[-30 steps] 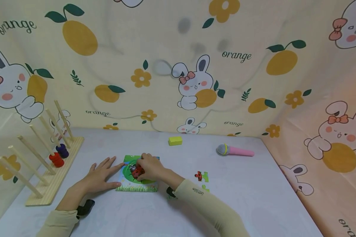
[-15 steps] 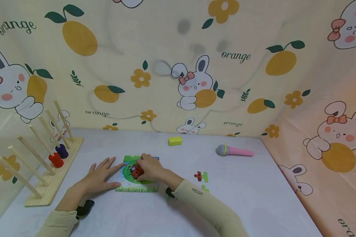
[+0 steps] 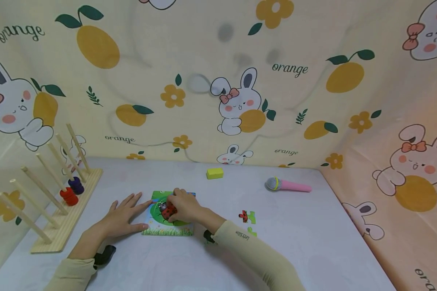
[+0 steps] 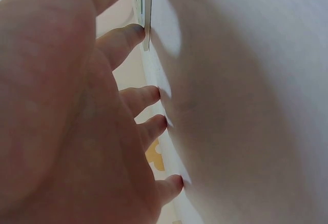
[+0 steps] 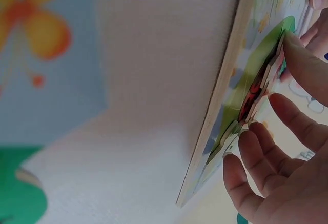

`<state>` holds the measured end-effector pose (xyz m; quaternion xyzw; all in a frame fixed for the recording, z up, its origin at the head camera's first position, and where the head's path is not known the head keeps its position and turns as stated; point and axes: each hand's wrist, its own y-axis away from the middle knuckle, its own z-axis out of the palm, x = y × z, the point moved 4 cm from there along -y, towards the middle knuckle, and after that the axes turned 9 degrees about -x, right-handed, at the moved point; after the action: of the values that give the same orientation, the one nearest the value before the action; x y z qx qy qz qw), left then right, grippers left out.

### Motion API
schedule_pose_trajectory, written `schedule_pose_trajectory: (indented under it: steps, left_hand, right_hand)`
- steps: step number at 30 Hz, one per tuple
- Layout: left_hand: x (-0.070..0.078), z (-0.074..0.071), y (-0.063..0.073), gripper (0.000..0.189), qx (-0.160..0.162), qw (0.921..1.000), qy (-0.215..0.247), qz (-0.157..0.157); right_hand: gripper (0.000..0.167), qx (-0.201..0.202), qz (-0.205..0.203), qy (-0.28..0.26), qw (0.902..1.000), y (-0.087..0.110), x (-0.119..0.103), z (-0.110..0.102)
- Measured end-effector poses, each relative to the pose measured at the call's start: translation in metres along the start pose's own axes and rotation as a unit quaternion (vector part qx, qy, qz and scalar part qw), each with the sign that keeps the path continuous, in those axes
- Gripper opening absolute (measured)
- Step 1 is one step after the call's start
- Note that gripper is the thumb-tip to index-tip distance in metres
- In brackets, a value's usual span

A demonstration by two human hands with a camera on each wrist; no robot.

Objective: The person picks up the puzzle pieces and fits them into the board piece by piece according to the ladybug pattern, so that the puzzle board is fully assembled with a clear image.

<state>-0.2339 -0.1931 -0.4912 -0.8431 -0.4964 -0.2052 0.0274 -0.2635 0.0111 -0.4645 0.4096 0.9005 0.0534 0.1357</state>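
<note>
In the head view, a square ladybug jigsaw board lies flat on the white table. My left hand rests palm down at its left side, fingers spread; the index finger and thumb touch the board's edge. Over the board's right half, my right hand has its fingers curled on the ladybug pieces. In the right wrist view, the thumb and fingertips grip a red ladybug piece, part of which stands slightly above the board; the hand hides some of the picture in the head view.
Two loose puzzle pieces lie to the right. A blurred blue piece with an orange flower shape is close to the right wrist camera. A peg rack with red and purple rings, a yellow block and a pink toy microphone stand around.
</note>
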Motion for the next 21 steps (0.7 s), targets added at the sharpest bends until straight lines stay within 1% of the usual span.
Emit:
schedule_pose_trajectory:
  steps: [7, 9, 12, 15, 16, 18, 21]
  left_hand:
    - [0.000, 0.000, 0.000, 0.081, 0.002, 1.0000, 0.000, 0.000]
    - [-0.001, 0.000, 0.000, 0.081, 0.002, 1.0000, -0.001, 0.001]
    - [-0.001, 0.001, 0.000, 0.081, 0.003, 1.0000, -0.003, 0.002]
    - [0.000, 0.001, 0.000, 0.080, 0.004, 1.0000, -0.002, 0.002]
    - [0.000, 0.001, 0.000, 0.080, 0.004, 1.0000, -0.002, 0.002]
    - [0.000, 0.001, 0.000, 0.080, 0.003, 1.0000, -0.001, 0.002]
    - [0.000, 0.001, 0.000, 0.081, 0.000, 1.0000, 0.000, 0.000]
  right_hand:
    - [0.053, 0.003, -0.009, -0.013, 0.9999, 0.006, 0.000, -0.002]
    - [0.057, 0.000, -0.011, -0.001, 0.9999, 0.009, 0.000, -0.003]
    - [0.065, -0.027, -0.013, 0.043, 0.9986, 0.014, -0.001, 0.000]
    - [0.073, -0.067, -0.018, 0.088, 0.9937, 0.020, -0.002, 0.006]
    - [0.075, -0.079, -0.021, 0.093, 0.9923, 0.021, -0.003, 0.008]
    - [0.078, -0.093, -0.027, 0.105, 0.9898, 0.025, -0.005, 0.010]
    - [0.081, -0.107, -0.033, 0.106, 0.9879, 0.033, -0.009, 0.012]
